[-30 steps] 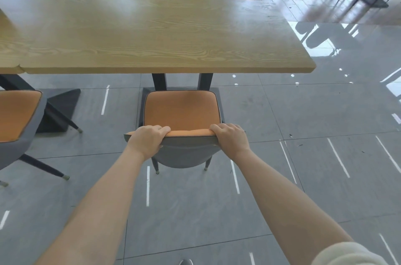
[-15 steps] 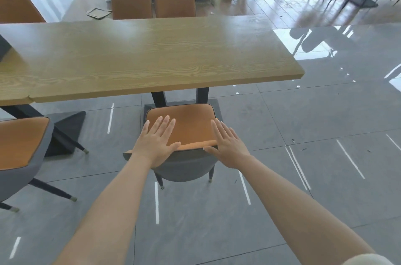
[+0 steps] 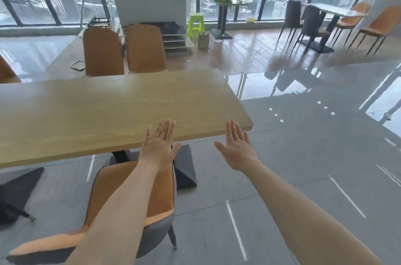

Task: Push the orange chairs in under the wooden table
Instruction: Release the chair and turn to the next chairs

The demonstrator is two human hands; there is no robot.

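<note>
Hovering left hand (image 3: 158,152), right hand (image 3: 237,152) | fingers spread | near table (image 3: 86,117) edge

The surface (image 3: 86,117) is pale yellowish wood with wavy grain lines. The near chair (image 3: 121,195) has an orange seat on a grey shell with dark piping. The floor (image 3: 303,156) is glossy grey tile with white dashes. The stool (image 3: 196,23) way back is lime green, maybe plastic, a bit blurry.

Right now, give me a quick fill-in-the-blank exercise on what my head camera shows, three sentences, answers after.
1. Both hands, left hand and right hand, are open and hold ____.
2. The near chair has an ____ seat.
3. Across the wooden table, ____ orange chair backs stand side by side.

Answers: nothing; orange; two
</note>
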